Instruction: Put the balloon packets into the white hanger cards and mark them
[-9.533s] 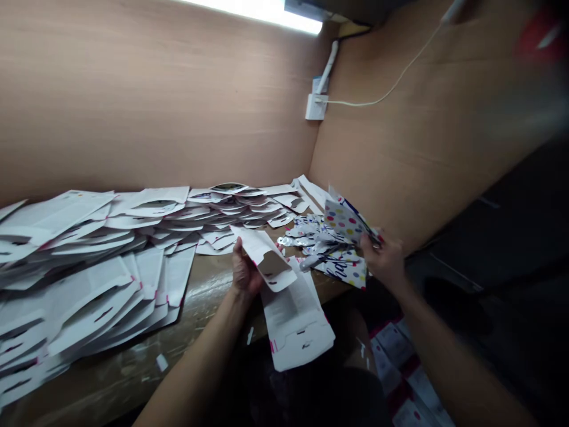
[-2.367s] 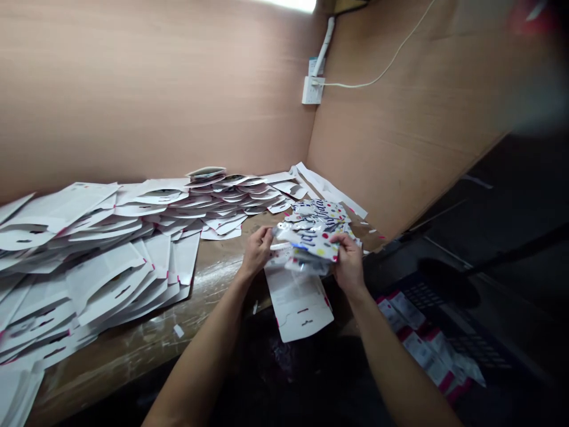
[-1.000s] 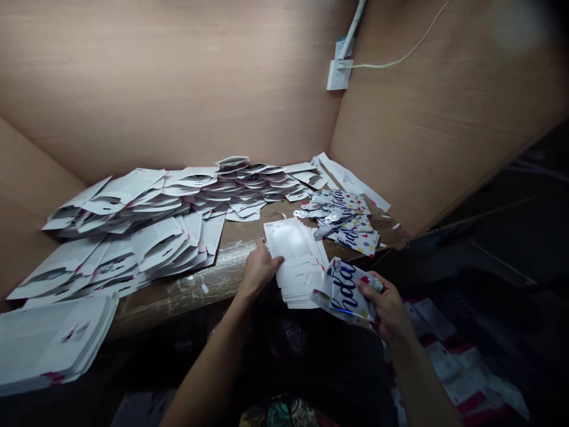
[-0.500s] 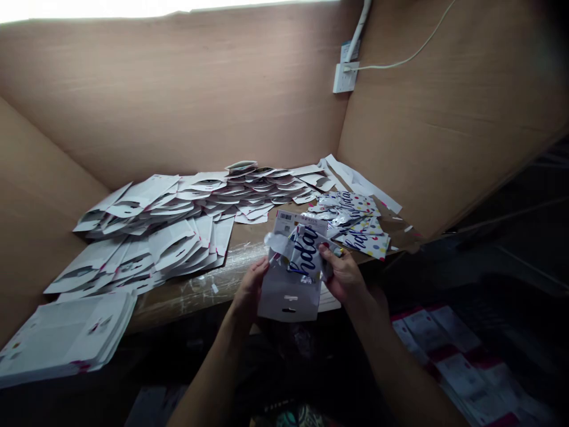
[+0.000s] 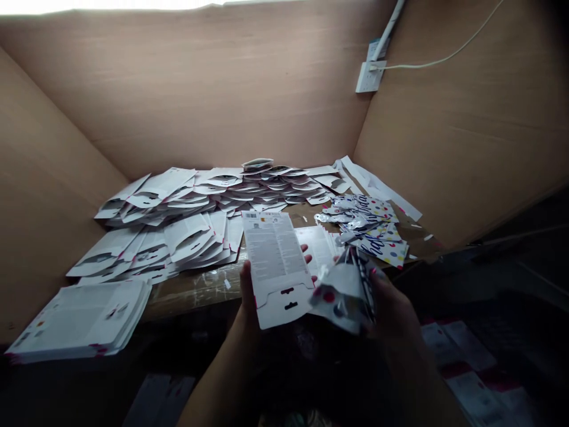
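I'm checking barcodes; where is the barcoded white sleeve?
In the head view, near centre, the barcoded white sleeve is in the left hand, left of the dotted packet.

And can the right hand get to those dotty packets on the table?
Probably yes: the dotty packets lie just past the right hand, with nothing seen between. That hand holds a shiny packet, though, so it might have to put that down first.

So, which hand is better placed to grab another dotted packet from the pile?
Probably the right hand: it is nearer the pile of dotted packets, though it already holds a spotted packet. The left hand is farther off, holding a white sleeve.
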`<action>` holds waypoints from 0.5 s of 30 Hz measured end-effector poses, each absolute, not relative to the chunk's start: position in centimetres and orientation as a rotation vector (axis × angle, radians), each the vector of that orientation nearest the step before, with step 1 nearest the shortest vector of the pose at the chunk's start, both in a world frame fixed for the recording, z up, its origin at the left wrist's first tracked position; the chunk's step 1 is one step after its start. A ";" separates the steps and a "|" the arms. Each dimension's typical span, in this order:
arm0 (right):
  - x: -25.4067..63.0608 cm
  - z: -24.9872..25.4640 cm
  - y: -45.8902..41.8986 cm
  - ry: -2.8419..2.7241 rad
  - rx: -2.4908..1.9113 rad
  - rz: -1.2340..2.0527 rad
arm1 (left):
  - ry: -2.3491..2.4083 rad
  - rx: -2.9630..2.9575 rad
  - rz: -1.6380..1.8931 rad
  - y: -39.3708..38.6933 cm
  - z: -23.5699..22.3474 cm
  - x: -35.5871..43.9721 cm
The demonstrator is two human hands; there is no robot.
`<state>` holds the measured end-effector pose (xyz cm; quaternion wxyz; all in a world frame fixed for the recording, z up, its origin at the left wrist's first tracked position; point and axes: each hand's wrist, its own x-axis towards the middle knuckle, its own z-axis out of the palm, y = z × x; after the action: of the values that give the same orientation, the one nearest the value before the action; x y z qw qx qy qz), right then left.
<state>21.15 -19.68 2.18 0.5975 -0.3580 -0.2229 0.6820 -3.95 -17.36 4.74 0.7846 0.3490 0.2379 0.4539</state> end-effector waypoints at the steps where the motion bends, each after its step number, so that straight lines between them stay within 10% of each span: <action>1: 21.0 2.0 -20.9 -0.489 -0.832 1.674 | 0.522 0.785 1.031 -17.3 5.3 -3.8; 15: 17.4 1.8 -21.0 -0.396 -0.581 1.927 | 0.614 0.921 1.234 -17.1 6.2 -1.7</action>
<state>17.45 -21.01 1.76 0.5185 -0.2420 -0.1652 0.8033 -1.72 -17.05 6.21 0.6758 0.4095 0.2729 0.5487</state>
